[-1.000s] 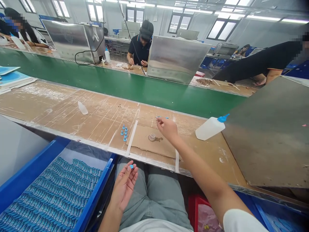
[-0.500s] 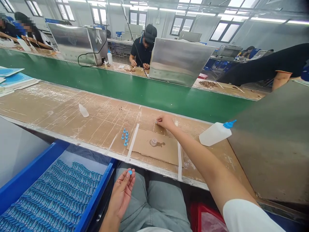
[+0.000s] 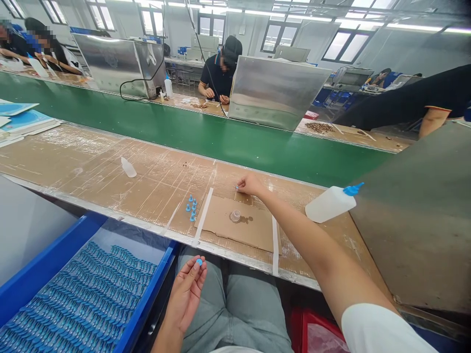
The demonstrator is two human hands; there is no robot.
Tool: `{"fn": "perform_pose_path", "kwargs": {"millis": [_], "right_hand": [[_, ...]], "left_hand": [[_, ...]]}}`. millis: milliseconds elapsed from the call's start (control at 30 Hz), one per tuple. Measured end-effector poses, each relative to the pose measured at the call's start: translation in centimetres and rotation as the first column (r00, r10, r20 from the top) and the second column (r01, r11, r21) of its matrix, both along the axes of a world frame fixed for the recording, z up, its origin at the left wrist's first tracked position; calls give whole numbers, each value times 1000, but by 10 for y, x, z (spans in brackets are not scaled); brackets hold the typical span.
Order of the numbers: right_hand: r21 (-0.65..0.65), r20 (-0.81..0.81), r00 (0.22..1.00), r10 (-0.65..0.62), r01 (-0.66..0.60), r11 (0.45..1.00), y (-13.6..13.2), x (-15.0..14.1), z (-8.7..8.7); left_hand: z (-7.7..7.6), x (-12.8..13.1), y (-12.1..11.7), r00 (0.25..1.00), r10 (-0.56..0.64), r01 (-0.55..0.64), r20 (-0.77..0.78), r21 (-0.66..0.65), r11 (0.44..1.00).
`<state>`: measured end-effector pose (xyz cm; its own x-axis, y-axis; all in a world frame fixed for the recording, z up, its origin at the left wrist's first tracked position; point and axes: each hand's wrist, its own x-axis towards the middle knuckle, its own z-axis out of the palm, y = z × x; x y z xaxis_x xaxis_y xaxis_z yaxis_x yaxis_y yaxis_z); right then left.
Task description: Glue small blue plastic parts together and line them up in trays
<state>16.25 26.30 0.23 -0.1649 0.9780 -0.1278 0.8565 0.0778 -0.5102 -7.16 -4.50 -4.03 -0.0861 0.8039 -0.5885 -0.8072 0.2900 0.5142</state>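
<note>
My right hand reaches across the cardboard-covered bench, fingers pinched on a small blue piece at the far edge of a cardboard pad. My left hand rests palm up over my lap, holding a small blue cap between its fingertips. A little clear cup stands on the pad. A cluster of blue caps sits just left of a white tape strip.
A white squeeze bottle with a blue tip lies at the right beside a metal panel. A blue bin of blue parts sits at lower left. A small bottle lies further left. Beyond the green conveyor, other people work.
My right hand came down from a raised position onto the bench surface and pinched a small blue piece there. My left hand stayed over my lap with the blue cap.
</note>
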Motion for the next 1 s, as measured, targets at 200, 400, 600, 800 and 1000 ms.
{"fn": "perform_pose_path", "kwargs": {"millis": [200,400,600,800,1000], "right_hand": [[41,-70,996,48,-45,998,-15,12,7],[202,-308,951,-13,79,976,-60,43,-11],[363,-320,947,-21,143,921,-116,51,-39],[426,-146,989,14,50,903,-133,47,-30],[374,-414,909,-49,219,901,-146,22,-5]], "left_hand": [[-2,1,-1,1000,-6,6,-9,-6,1000],[-4,1,0,1000,-1,1,13,25,1000],[1,9,3,998,-40,38,48,27,999],[6,14,1,997,-50,48,64,37,998],[9,15,-2,994,-54,51,92,36,998]]}}
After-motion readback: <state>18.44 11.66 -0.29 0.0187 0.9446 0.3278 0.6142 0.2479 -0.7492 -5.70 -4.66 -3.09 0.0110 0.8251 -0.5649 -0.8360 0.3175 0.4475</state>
